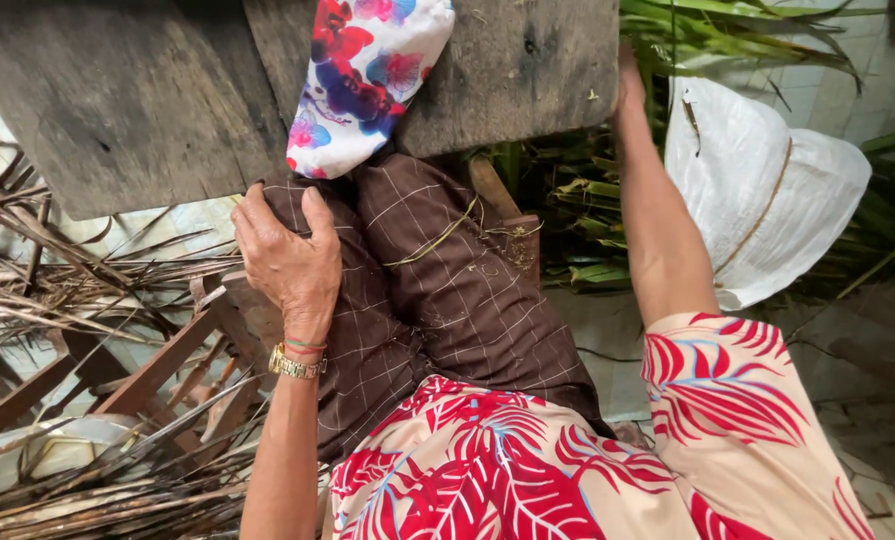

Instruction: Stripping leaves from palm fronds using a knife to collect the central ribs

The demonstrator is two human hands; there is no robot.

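My left hand rests flat on my left knee, which is covered by brown checked trousers; a gold watch and a thin band circle the wrist. My right arm stretches forward, and my right hand touches the right edge of a weathered grey wooden board; its fingers are mostly hidden behind the board. A floral cloth bundle in white, red and blue lies on the board above my knees.
Dry brown leaf strips pile up at the left over a wooden frame. Green palm leaves and a white woven sack lie at the right on a pale tiled floor.
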